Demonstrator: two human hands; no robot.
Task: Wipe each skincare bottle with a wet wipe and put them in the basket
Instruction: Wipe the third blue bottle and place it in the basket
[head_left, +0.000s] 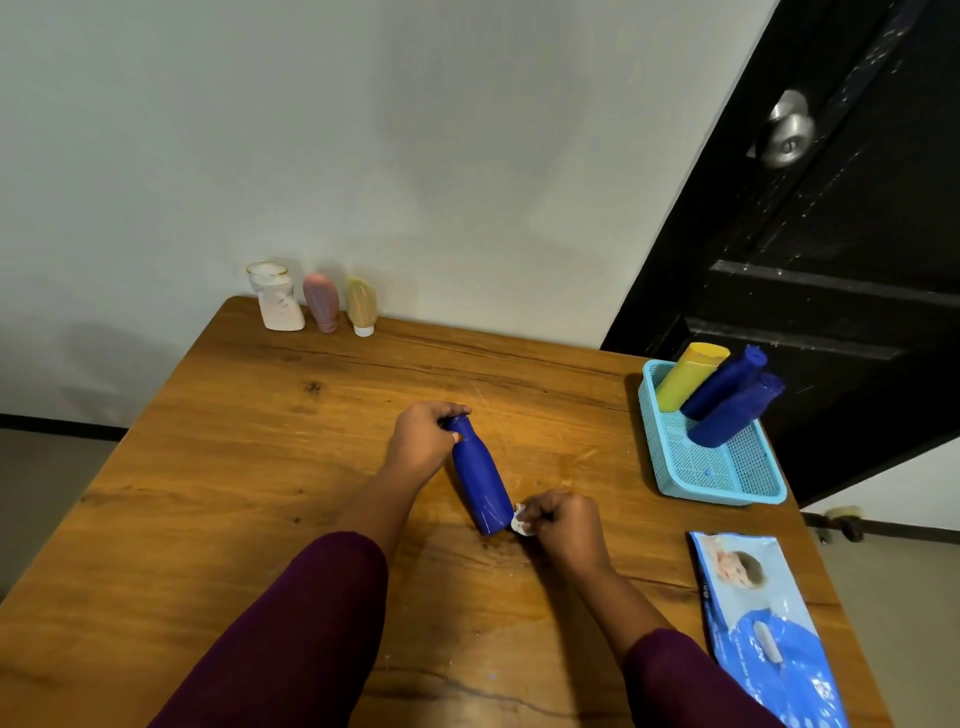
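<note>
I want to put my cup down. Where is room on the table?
Bare wood lies left of the left hand, up to the three small bottles at the wall, and between the blue bottle and the basket. Crowded: the right edge, with basket and wipes pack.

I saw the left hand (422, 441) gripping the cap end of a blue bottle (480, 478) tilted on the table (260, 467), while the right hand (563, 525) pinched a wipe (519, 524) against its base; three bottles (719, 395) leaned in the basket (727, 478).

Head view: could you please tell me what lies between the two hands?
The blue bottle, from left hand to right hand and its wipe, in the head view.
</note>
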